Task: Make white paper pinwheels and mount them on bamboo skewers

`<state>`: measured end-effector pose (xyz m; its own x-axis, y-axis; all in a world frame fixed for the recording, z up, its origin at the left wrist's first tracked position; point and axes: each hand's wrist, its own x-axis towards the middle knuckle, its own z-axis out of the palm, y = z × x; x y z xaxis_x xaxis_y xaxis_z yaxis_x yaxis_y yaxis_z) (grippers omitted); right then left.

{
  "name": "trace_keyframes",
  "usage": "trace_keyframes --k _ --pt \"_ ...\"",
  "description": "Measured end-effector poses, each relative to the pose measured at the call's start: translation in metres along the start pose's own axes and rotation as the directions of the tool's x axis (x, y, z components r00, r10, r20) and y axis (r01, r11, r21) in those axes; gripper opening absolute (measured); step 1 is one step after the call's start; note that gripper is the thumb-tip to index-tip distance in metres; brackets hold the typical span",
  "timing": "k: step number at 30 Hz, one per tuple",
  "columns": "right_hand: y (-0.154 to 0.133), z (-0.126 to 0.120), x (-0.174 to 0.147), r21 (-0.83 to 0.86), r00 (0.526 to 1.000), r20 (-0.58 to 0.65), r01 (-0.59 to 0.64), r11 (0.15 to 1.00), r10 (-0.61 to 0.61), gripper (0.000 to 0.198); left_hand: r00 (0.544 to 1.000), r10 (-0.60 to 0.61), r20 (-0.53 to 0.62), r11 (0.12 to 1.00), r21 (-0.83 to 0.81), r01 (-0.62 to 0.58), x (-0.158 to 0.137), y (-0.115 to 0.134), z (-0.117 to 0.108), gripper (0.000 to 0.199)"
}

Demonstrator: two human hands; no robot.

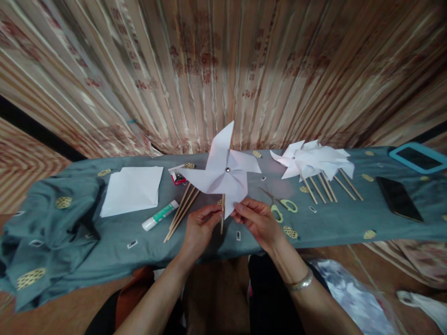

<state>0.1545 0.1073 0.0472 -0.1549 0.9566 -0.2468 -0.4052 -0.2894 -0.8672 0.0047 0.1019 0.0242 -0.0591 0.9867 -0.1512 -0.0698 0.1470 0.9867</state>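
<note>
A white paper pinwheel [215, 182] with a silver pin at its centre is held up in front of me, its wooden stick [222, 225] pointing down. My left hand [202, 228] pinches that stick just below the blades. With thumb and fingers, my right hand [256, 218] grips the tip of the lowest blade. Left of the pinwheel lie several loose wooden sticks [181, 214], a glue stick [160, 215] and a small red box [177, 177] of dark pins. Behind my right hand rest scissors [277, 204] with yellow-green handles.
White paper sheets [132, 188] lie at the left beside bunched cloth [52, 232]. Several pinwheels [314, 160] on sticks are grouped at the right. Farther right are a dark phone [400, 197] and a blue-framed device [419, 157]. A patterned curtain [223, 60] hangs behind the table.
</note>
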Motion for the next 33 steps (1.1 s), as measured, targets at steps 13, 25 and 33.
trace_keyframes --k 13,25,33 --pt "-0.026 -0.043 0.002 -0.153 0.911 -0.232 0.312 0.938 -0.341 0.023 0.999 -0.002 0.039 1.0 -0.028 0.003 0.001 -0.014 -0.003 0.023" --pt "-0.017 -0.054 0.013 -0.343 0.856 -0.31 0.305 0.888 -0.414 0.023 0.997 -0.029 0.071 0.999 -0.026 0.031 0.0 -0.008 0.0 0.021" --pt "-0.013 -0.046 0.007 -0.272 0.947 -0.217 0.174 0.946 -0.236 0.023 0.999 0.015 0.031 1.0 -0.004 -0.014 0.003 -0.009 -0.002 0.019"
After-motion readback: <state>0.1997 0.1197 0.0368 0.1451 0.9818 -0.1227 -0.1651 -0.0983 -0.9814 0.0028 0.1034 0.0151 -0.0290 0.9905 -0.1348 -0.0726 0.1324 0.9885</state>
